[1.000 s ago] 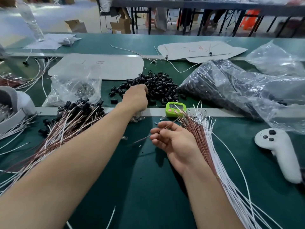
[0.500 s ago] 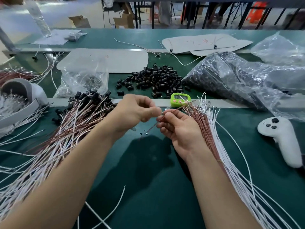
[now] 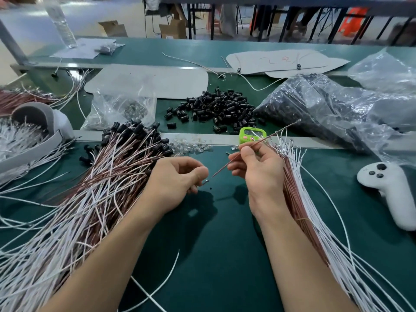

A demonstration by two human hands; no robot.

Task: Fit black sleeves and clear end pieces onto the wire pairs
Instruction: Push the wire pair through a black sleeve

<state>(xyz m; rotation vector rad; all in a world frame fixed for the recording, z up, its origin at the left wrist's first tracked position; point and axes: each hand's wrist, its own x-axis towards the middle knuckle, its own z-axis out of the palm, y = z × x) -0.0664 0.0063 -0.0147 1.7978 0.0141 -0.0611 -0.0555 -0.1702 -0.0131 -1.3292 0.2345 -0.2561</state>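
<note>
When scanned big to small: green bench mat (image 3: pixel 225 255) across lower frame. Lower left: heap of finished wire pairs (image 3: pixel 90 199), black caps fanned toward centre. Upper right: bag of black sleeves (image 3: pixel 326 113). Lower right: bundle of bare wire pairs (image 3: pixel 315 221), alongside right forearm. Upper centre: loose sleeve pile (image 3: pixel 216 109), with bag of clear end pieces (image 3: pixel 121 111) to its left. Right edge: white controller (image 3: pixel 391 194). Centre: right hand (image 3: pixel 258 172), fingers curled, pinching one brown wire (image 3: pixel 281 131) tilted up-right, lower tip aimed at left hand (image 3: pixel 177 181). Fingers there curled too, thumb and fingertip pinching small piece (image 3: pixel 205 181); too small to tell sleeve from end piece. Wire tip and piece near, apart. Behind right hand: green counter (image 3: pixel 245 135) on pale rail (image 3: pixel 209 138). Also on rail: scatter of clear end pieces (image 3: pixel 193 147).
</note>
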